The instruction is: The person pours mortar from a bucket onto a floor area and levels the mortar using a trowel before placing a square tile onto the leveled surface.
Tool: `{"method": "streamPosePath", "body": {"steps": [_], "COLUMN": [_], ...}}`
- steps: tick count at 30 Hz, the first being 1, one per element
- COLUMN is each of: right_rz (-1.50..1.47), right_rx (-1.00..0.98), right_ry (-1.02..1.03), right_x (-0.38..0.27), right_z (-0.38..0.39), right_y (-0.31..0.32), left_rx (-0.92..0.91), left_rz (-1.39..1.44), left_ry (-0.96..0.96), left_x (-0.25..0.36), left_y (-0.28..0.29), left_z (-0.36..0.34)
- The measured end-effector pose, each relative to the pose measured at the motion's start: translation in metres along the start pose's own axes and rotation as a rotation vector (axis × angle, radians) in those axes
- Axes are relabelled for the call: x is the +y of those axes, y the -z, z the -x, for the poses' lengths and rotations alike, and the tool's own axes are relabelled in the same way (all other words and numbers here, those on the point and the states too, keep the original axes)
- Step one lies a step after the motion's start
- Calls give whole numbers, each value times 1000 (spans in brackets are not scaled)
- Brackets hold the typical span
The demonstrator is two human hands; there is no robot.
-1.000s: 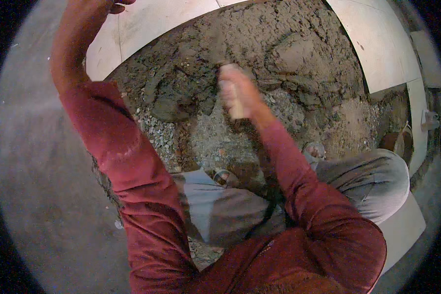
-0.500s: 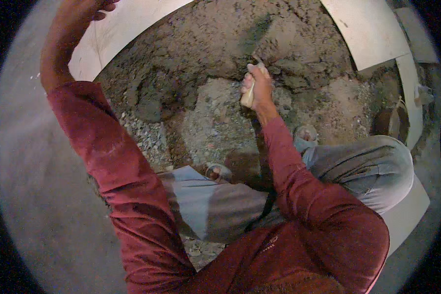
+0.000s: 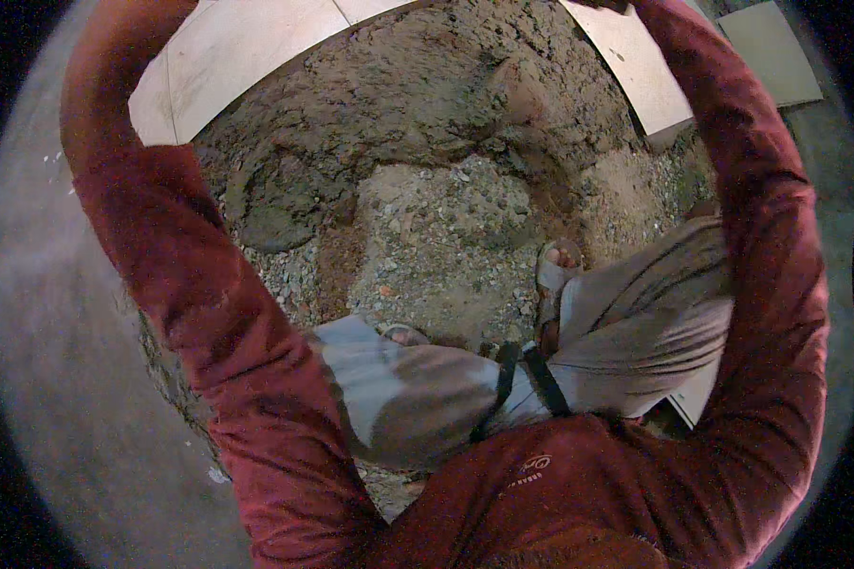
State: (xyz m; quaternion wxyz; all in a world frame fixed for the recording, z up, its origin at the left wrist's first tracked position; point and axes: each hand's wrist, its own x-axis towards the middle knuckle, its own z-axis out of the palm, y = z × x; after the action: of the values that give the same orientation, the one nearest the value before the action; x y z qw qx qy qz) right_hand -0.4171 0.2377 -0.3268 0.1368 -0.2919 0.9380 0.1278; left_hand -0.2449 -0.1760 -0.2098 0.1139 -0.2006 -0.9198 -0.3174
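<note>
Left hand (image 3: 150, 15) near tiles (image 3: 256, 66) left of mortar (image 3: 389, 85); right hand (image 3: 613, 4) by tile (image 3: 628, 59) right of mortar. Both cut off at top; cannot tell grips.

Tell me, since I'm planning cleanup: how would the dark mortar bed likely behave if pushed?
The dark mortar bed would probably smear rather than slide whole: its surface is lumpy and torn. It likely holds its shape instead of running, since its ragged edge stands raised beside the gravel. Its damp look suggests it may cling.
</note>
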Motion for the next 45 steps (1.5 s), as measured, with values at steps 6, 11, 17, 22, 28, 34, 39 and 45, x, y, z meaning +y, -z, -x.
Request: {"method": "streamPosePath", "body": {"steps": [6, 11, 17, 22, 28, 34, 39, 45], "right_rz": [75, -143, -217, -385, -525, -679, -774, -893], "right_rx": [321, 220, 206, 341, 340, 124, 81, 92], "right_ry": [-18, -102, -20, 129, 24, 93, -223, -648], "right_x": [4, -45, -142, -197, -195, -238, -228, -185], "right_z": [48, 34, 91, 84, 101, 124, 138, 145], "right_y": [-139, -262, -232, -239, -204, -203, -257, -250], "left_rx": [-316, -365, -818, -670, -594, -795, -795, -692], "left_rz": [-242, -121, 156, -80, -229, -170, -205, -236], "left_ry": [190, 546, 388, 151, 74, 148, 230, 251], "left_x": [-66, -5, 28, 33, 22, 23, 17, 7], "left_y": [27, 10, -75, -115, -141, -160, -163, -142], "left_z": [16, 94, 187, 173, 145, 138, 132, 145]}}
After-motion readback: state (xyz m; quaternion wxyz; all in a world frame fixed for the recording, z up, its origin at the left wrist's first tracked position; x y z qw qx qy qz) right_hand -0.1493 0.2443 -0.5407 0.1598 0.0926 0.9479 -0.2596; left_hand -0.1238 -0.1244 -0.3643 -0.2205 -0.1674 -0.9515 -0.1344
